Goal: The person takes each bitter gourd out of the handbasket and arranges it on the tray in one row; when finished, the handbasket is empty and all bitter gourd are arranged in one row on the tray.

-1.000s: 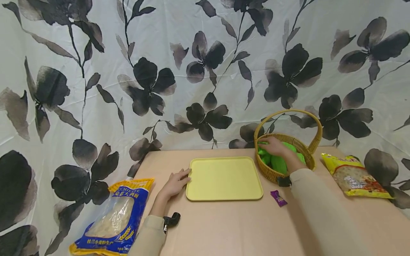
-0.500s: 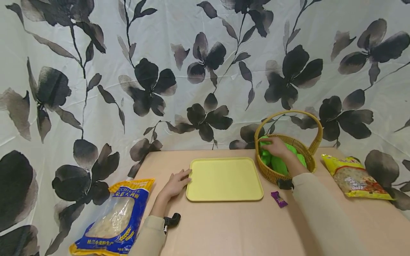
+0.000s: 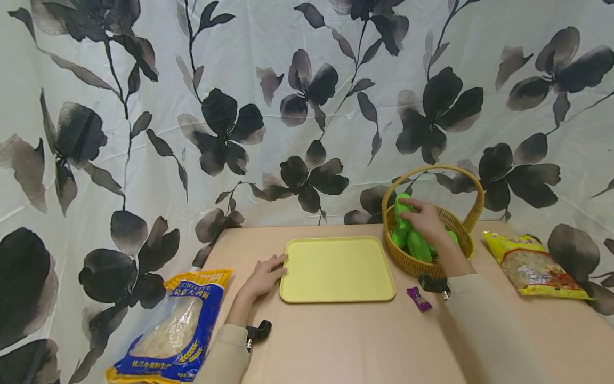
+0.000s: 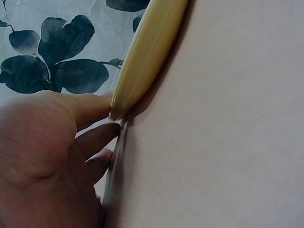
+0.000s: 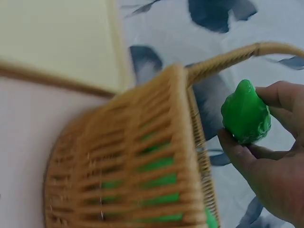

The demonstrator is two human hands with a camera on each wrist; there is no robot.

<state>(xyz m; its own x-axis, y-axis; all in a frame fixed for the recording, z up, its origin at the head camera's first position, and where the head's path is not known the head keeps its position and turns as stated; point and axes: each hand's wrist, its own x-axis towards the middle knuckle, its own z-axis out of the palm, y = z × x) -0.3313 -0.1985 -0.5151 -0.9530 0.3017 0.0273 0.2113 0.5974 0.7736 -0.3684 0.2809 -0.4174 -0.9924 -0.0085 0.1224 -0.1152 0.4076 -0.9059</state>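
In the head view, my right hand point(image 3: 428, 221) is over the wicker basket point(image 3: 402, 260), pinching a bumpy green vegetable point(image 3: 402, 208) between thumb and fingers. The right wrist view has this vegetable point(image 5: 245, 114) end-on, with a pointed tip, above the basket rim. More smooth green vegetables point(image 3: 419, 246) lie inside the basket, partly covered by my hand. On the left, my left hand point(image 3: 261, 277) touches the near-left edge of the yellow tray point(image 3: 338, 269) with extended fingers. The left wrist view shows a fingertip against the tray's rim point(image 4: 147, 57).
A small purple wrapped sweet point(image 3: 419, 300) lies in front of the basket. To the right is a yellow food bag point(image 3: 534, 264); at far left, a blue and yellow pasta bag point(image 3: 168, 325). A floral cloth point(image 3: 288, 133) hangs behind the table point(image 3: 336, 341).
My right hand has risen and shifted slightly right, lifting the bumpy green vegetable partly out of the basket. My left hand and the tray have stayed in place.
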